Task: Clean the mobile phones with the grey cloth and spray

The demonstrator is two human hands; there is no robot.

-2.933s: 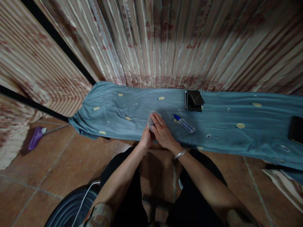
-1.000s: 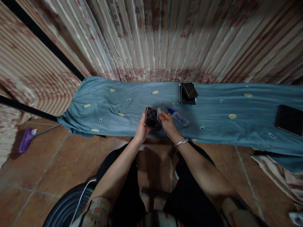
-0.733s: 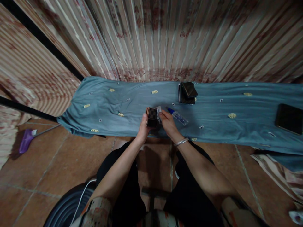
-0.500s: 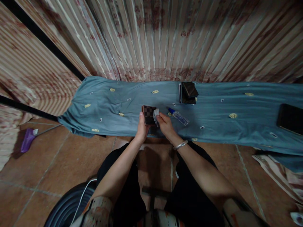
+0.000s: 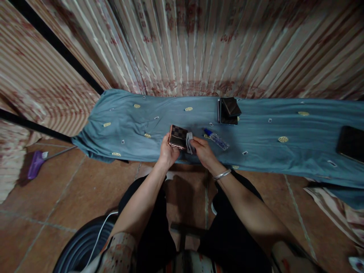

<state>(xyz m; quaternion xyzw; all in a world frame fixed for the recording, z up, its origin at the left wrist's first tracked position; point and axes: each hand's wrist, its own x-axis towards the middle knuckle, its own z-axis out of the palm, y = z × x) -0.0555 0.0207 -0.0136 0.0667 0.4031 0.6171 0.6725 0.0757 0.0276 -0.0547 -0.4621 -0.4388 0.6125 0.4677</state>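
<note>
My left hand (image 5: 168, 152) holds a small flat brown checkered case (image 5: 178, 137) with a shiny coppery rim, gripping it from the left and below. In my right hand (image 5: 202, 149), fingers pinch a folded grey cloth (image 5: 189, 142), which touches the case's right edge. Just right of that hand, a clear bottle with a blue cap (image 5: 217, 139) lies on its side. Farther back sits a small stack of dark flat cases (image 5: 229, 110), the top one turned askew.
A teal patterned cloth (image 5: 256, 148) covers the long low surface before me. A dark flat object (image 5: 351, 143) rests at its right end. Behind hangs a pleated curtain (image 5: 182, 49). A purple-headed tool (image 5: 36, 164) and a dark round ribbed item (image 5: 82, 242) are on the tiled floor.
The case has tilted, so its coppery rim shows more. My right hand and the cloth have shifted slightly along its right edge. The whole view has moved a little.
</note>
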